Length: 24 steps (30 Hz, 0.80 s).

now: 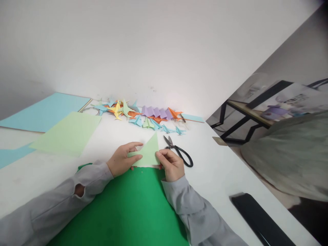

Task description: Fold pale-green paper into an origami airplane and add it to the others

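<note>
Between my two hands is a light green piece of paper folded into a triangle, its tip pointing up and away from me. My left hand pinches the left corner, thumb on top and the other fingers curled behind. At the right edge, my right hand grips the same paper between thumb and fingers. Both hands are just above the far edge of a green sheet. Black-handled scissors lie partly open beyond my right hand.
Folded paper cranes in several colours and a pleated purple paper lie along the wall. Blue sheets and a light green sheet are at the left. A black flat object rests at the right, near the table's edge.
</note>
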{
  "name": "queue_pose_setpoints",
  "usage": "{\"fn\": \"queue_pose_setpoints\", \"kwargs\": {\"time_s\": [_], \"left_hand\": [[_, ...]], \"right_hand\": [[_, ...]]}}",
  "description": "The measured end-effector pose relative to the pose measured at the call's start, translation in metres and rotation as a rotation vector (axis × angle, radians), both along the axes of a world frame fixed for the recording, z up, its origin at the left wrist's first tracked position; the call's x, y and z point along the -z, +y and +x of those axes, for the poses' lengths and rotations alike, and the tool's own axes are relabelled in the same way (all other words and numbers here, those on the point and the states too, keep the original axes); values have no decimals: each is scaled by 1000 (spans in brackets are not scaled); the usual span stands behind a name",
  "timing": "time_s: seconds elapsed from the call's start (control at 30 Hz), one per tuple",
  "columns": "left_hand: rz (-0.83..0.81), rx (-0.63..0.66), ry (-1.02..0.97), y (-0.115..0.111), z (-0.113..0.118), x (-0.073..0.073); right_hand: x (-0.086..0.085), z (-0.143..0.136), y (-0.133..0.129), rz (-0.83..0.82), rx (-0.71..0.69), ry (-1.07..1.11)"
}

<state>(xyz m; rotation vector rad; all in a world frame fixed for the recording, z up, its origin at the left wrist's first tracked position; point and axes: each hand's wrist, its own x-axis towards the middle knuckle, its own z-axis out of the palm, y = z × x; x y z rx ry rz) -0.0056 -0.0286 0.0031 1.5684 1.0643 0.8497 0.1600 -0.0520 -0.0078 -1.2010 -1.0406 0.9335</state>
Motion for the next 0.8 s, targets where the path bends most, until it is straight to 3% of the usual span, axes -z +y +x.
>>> {"fn": "queue_pose_setpoints", "kwargs": {"time_s": [0.23,0.33,0.4,0.57,0.7,0.8], "left_hand": [[284,-75,256,-4,-3,-5],[322,-58,288,-4,-6,-9],[261,6,304,-4,-10,-12],[-67,239,341,-2,-26,-23],[-145,304,450,4,-37,-35],[-76,372,699,9,-47,-50]], "right_hand": [[-2,0,1,28,1,33],[0,0,1,18,-8,34],[1,0,1,17,-22,14],[2,-3,-1,2,-49,-7],[1,-2,1,-13,-55,10],[3,0,3,-10,-22,2]]}}
